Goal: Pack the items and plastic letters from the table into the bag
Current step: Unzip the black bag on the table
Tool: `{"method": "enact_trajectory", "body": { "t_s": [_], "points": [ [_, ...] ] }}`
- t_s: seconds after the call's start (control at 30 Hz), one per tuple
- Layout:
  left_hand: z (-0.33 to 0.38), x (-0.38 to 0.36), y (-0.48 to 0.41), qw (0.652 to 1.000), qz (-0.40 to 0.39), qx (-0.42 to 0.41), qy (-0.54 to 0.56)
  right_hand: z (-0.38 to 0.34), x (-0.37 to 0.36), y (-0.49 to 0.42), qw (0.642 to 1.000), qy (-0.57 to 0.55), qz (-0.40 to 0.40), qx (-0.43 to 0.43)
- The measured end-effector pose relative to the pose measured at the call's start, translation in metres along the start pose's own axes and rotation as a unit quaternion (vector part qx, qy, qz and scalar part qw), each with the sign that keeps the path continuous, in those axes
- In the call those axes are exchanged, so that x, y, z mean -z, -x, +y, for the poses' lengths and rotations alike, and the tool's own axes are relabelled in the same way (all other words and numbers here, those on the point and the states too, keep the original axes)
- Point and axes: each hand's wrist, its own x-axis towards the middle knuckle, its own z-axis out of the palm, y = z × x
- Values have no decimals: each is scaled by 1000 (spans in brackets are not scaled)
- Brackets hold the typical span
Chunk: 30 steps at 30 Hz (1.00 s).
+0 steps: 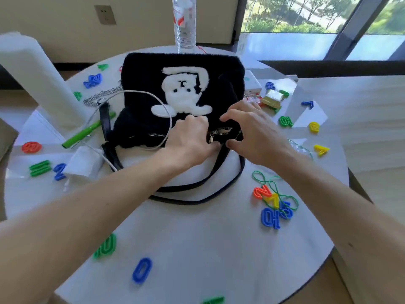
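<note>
Both forearms reach in from the near edge, converging on the black fuzzy bag [153, 84] lying flat mid-table, white bear patch facing up, zipper edge toward the person.

L hand [190, 141]: palm down, wrist straight, fingers curled shut into the bag's near edge just left of the zipper pull [211, 138], thumb tucked underneath, pinching the fabric.

R hand [254, 130]: palm down, angled in from the right, fingers bent and spread over the zipper's right end, thumb under the edge by the pull. It grips the bag fabric, w/ fingertips pressing on top. The pull hangs in the gap btwn the two hands; zipper teeth [223, 130] look partly parted there.

Black strap [197, 189] loops toward the person under both wrists. White cable [140, 93] arcs over the bag's left half; green pen [87, 130] and chain [98, 97] lie just left of the bag.

Plastic letters all out on the round white table [197, 249]: blue O [142, 270] near front, green one [105, 245] near L forearm, orange/yellow/blue cluster [271, 205] w/ green string beside R forearm, more scattered both sides. Water bottle [184, 23] stands behind the bag; gold packet [271, 98] back right.
</note>
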Motion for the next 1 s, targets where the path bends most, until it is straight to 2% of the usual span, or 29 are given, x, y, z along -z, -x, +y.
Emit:
{"method": "enact_trajectory", "body": {
  "t_s": [0.13, 0.2, 0.4, 0.53, 0.63, 0.77, 1.0],
  "points": [
    [-9, -19, -14, 996, 69, -50, -25, 10, -23, -12, 993, 84, 38, 69],
    [-12, -21, -16, 993, 79, -76, -30, 9, -27, -18, 989, 104, 49, 91],
    [-24, -10, -24, 994, -31, -90, 58, 2, -32, -27, 985, 134, 55, 92],
    [-35, -6, -26, 980, -37, -111, 159, 2, -31, -36, 986, 119, 61, 100],
    [-39, -2, -20, 973, -25, -92, 209, -3, -28, -38, 988, 107, 61, 93],
    [-41, 0, -12, 959, -23, -15, 281, -10, -21, -38, 991, 91, 57, 79],
    [-64, -2, -6, 981, 21, 15, 194, -3, -25, -33, 993, 68, 85, 46]
  ]
}}
